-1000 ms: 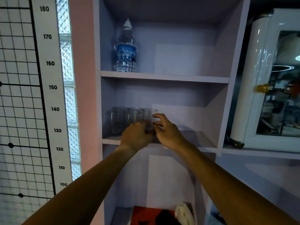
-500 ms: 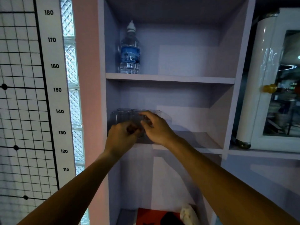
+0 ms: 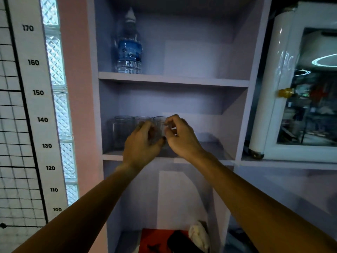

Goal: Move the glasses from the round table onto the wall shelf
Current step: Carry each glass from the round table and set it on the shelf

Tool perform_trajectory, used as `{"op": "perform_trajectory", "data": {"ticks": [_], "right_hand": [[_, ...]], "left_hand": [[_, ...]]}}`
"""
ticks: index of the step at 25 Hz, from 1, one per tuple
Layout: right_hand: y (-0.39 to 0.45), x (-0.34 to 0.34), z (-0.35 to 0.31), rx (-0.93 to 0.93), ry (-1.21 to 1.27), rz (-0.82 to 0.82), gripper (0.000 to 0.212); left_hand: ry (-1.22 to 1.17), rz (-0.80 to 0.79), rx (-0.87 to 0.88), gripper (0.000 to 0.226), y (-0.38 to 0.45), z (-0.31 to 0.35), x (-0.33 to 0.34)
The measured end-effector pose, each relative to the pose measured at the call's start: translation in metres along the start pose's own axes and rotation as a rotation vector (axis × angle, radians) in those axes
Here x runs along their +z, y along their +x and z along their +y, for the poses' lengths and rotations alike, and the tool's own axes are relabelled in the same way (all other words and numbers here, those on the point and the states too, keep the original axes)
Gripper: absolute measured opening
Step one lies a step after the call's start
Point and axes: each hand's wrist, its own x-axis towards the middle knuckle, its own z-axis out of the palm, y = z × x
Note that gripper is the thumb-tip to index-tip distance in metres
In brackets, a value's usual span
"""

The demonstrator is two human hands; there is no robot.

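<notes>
Several clear glasses (image 3: 121,133) stand in a tight group on the left half of the middle wall shelf (image 3: 209,155). My left hand (image 3: 143,143) is curled around the lower part of the rightmost glass (image 3: 160,124), which stands on the shelf board. My right hand (image 3: 182,138) is just to its right, its fingertips pinching that glass's rim. Both forearms reach up from the bottom of the view. The round table is out of sight.
A water bottle (image 3: 129,50) stands on the upper shelf (image 3: 182,80). Red and white items (image 3: 164,240) lie in the bottom compartment. A white glass-door cabinet (image 3: 295,88) is on the right, a height chart (image 3: 34,92) on the left wall.
Both hands have stayed at the group of glasses. My right hand reached left over them, then drew back right to the rim of the rightmost glass. The camera has moved closer.
</notes>
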Motion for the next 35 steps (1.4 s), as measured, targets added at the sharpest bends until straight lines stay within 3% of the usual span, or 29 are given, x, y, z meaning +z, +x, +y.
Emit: {"op": "perform_trajectory", "data": {"ticks": [9,15,20,26,28,31,33,35], "right_hand": [[-0.010,-0.048,0.040,0.134,0.001,0.083,0.013],[-0.003,-0.046,0.041,0.174,0.095,0.105,0.037],[0.004,-0.036,0.040,0.184,0.094,0.096,0.032],[0.008,-0.028,0.037,0.171,0.087,0.102,0.030],[0.008,-0.020,0.032,0.079,0.015,0.180,0.027],[0.011,0.004,0.012,-0.219,-0.089,0.253,0.018],[0.017,0.027,-0.005,-0.322,-0.125,0.184,0.018],[0.024,0.052,-0.024,-0.304,-0.065,0.013,0.027]], "left_hand": [[-0.020,-0.199,-0.054,0.027,0.020,0.030,0.060],[0.006,-0.102,-0.128,0.013,0.022,0.022,0.064],[0.023,-0.059,-0.209,0.035,0.022,0.020,0.065],[0.022,-0.018,-0.197,0.029,0.018,0.021,0.048],[0.049,0.008,-0.185,0.022,0.013,0.013,0.028],[0.124,0.083,-0.169,0.015,-0.002,-0.009,-0.013],[0.166,0.116,-0.163,0.013,-0.013,-0.021,-0.039],[0.223,0.159,-0.150,0.011,-0.020,-0.028,-0.064]]}}
